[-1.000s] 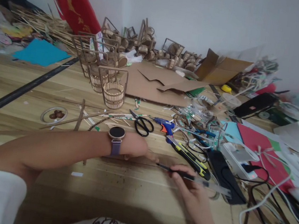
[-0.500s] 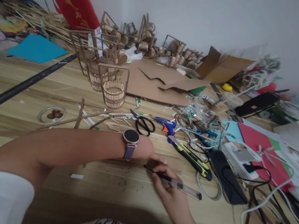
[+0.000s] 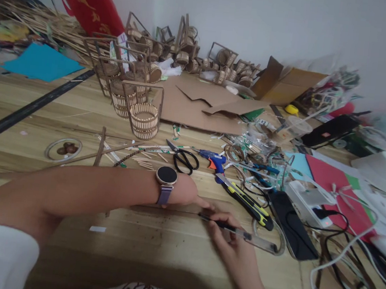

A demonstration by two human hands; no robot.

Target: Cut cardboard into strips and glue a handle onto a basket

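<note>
My right hand [image 3: 237, 245] grips a black pen [image 3: 235, 231] with a clear barrel. The pen's tip points left, close to the edge of a thin brown strip [image 3: 175, 210] on the wooden table. Across the strip lies my left hand [image 3: 191, 194], its visible finger stretched out flat toward the pen; the other fingers are hidden behind the wrist. A watch [image 3: 166, 176] with a purple band is on that wrist. Just beyond the hands are black scissors [image 3: 185, 161], a blue glue gun [image 3: 214, 158] and a yellow-black box cutter [image 3: 249, 203].
Small wooden buckets [image 3: 143, 120] with tall handles stand at the back left, near a cardboard sheet [image 3: 189, 109]. On the right are a phone [image 3: 293, 226], a power strip [image 3: 306, 202] and tangled cables. A ring with brown balls [image 3: 68, 149] lies left.
My right hand has moved to the right with the pen, its tip sliding along the strip's edge. My left hand stays almost in place; the view has shifted slightly.
</note>
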